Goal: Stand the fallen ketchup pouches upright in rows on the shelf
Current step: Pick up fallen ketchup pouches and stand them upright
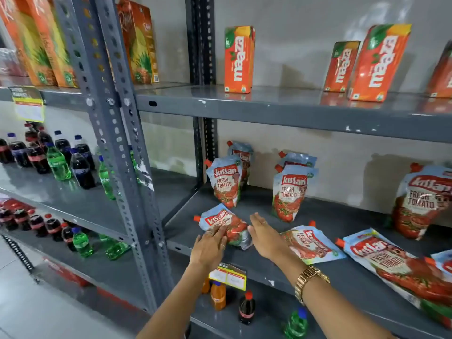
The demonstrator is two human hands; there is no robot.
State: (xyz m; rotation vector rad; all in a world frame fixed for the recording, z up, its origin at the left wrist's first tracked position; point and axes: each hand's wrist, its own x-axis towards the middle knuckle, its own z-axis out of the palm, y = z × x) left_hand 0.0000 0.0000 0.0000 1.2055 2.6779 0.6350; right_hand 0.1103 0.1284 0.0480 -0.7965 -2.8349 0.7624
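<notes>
A fallen ketchup pouch (223,222) lies flat near the front left of the grey shelf (269,267). My left hand (209,248) rests on its lower edge with fingers extended. My right hand (265,237) reaches in flat beside the pouch's right end, fingers apart. Two more fallen pouches lie to the right: one (309,244) partly under my right hand, a larger one (396,267) further right. Upright pouches stand behind: a left pair (226,182), a middle pair (291,192) and one at the right (420,201).
Orange juice cartons (239,59) stand on the shelf above. Soda bottles (58,162) fill the shelving bay to the left, behind a perforated steel upright (122,148). A yellow price tag (227,276) hangs on the shelf's front edge. More bottles (246,308) stand on the shelf below.
</notes>
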